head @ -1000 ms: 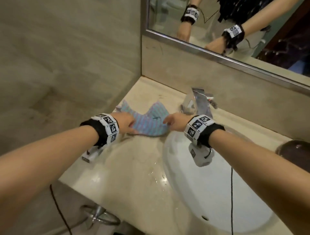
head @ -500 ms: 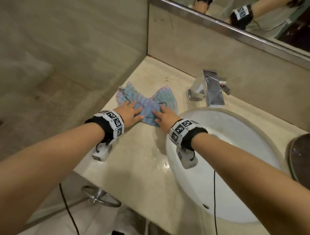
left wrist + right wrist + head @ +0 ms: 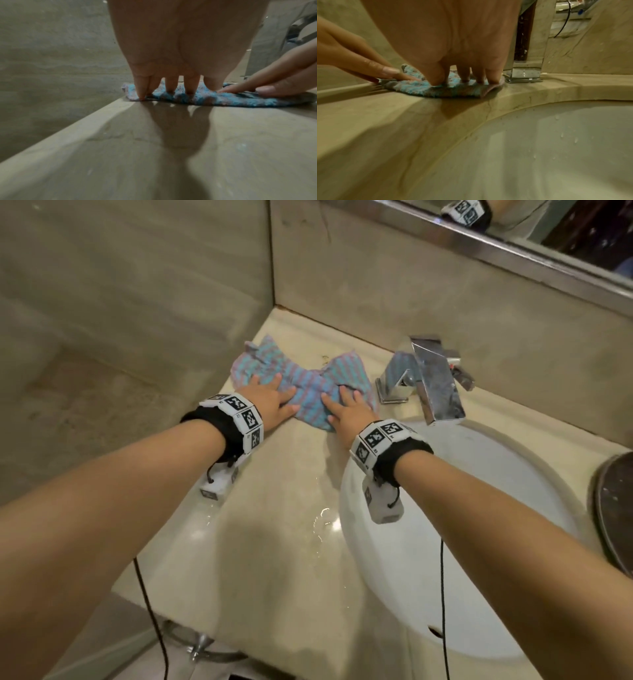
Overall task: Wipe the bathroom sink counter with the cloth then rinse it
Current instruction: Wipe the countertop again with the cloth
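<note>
A: Currently, left to right: left hand (image 3: pixel 270 402) lies flat, fingers straight and spread, pressing the left half of the blue-and-pink striped fluffy cloth (image 3: pixel 308 390). Nothing is gripped.

B: And the cloth's place?

A: Spread on the beige polished stone surface (image 3: pixel 274 542), toward the back corner, between the side wall and the square chrome faucet (image 3: pixel 424 378). Bunched in the middle, where the two hands nearly meet.

B: Right hand (image 3: pixel 346 410)?

A: Same posture: fingers straight, pressing the right half down, not curled round it. The right wrist view shows the cloth's right edge just beside the faucet base (image 3: pixel 523 75); touching or not, cannot tell.

B: Risks from here?

A: Judgement only. One: flat palms hold by friction alone, and the surface looks wet, with a puddle (image 3: pixel 323 525) near the basin edge. A fast stroke could let the hands slide over the cloth and leave it behind.

B: Two?

A: The central bunch. If the hands push toward each other the cloth folds up further and less of it wipes, leaving streaks.

B: Three?

A: A rightward stroke would likely run the fingers into the faucet's hard corners, or snag the cloth round its base.

B: Four?

A: The round white ceramic basin (image 3: pixel 462 542) lies right beside the right hand. A stroke drawn toward the body could drag the cloth over the rim and drop it in before the wipe is finished.
</note>
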